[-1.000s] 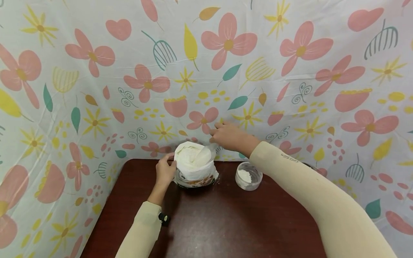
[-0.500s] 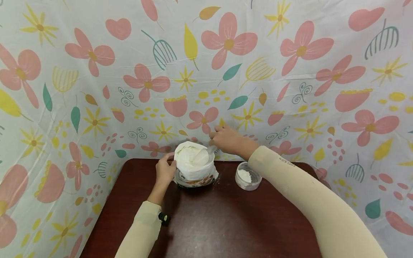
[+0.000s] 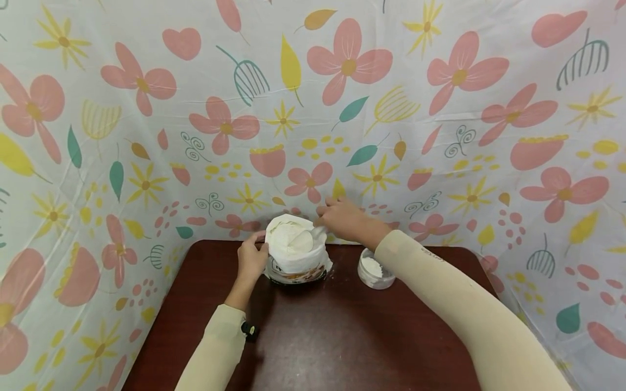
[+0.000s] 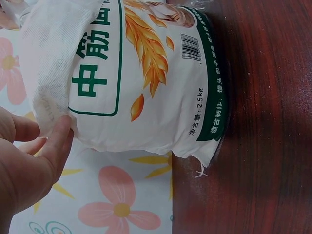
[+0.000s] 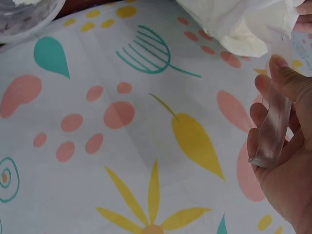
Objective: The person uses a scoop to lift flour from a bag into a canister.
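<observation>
A white woven flour bag stands near the table's back edge, its top folded outward around the pale flour inside. Its printed side, with a wheat ear and a 2.5 kg label, fills much of the left wrist view. My left hand pinches the folded rim at the bag's left side between thumb and fingers. From the right, my right hand grips a clear plastic scoop by its handle. The scoop's bowl is down in the bag's mouth, at the flour.
Right of the bag, a round clear container holds some white powder. The dark red-brown table backs onto a flower-printed cloth, close behind the bag. White specks lie on the table beside the bag.
My right hand has shifted slightly down and left, and the scoop's bowl has come lower into the flour. The left hand keeps its hold on the rim.
</observation>
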Action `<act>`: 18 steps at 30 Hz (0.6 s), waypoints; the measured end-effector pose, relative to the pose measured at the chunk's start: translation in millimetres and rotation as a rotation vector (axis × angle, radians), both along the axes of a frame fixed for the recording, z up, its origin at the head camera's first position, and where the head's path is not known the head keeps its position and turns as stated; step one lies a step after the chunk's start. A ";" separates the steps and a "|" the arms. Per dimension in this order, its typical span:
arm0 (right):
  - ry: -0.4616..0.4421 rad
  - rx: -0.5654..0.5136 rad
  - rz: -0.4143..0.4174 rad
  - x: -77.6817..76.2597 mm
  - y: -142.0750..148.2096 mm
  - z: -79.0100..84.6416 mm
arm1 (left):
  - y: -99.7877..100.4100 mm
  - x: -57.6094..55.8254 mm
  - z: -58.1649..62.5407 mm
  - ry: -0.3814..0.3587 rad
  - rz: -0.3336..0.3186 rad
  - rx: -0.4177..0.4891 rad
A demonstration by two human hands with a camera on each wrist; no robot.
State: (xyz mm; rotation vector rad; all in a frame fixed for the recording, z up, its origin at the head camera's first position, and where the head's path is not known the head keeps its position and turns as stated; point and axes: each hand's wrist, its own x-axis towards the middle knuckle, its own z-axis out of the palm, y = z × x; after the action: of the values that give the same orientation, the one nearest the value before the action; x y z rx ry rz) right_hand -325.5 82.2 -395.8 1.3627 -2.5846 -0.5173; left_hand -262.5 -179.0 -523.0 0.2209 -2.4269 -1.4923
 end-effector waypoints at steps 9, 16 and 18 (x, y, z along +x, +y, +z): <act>-0.041 -0.022 -0.008 3.4 -4.5 -5.9 | 0.6 -0.5 -0.1 0.010 0.004 -0.010; -0.027 -0.070 0.041 4.3 -6.6 -15.3 | 1.0 -0.2 -1.1 0.006 0.000 -0.014; -0.034 -0.088 0.043 4.3 -6.5 -17.2 | 1.2 0.4 -0.8 0.003 -0.005 -0.014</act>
State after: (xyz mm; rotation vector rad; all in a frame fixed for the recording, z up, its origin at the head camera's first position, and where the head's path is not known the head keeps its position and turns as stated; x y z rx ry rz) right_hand -321.2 75.7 -412.9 1.4061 -2.5654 -0.3718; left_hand -262.1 -177.9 -523.8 0.2099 -2.4366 -1.4763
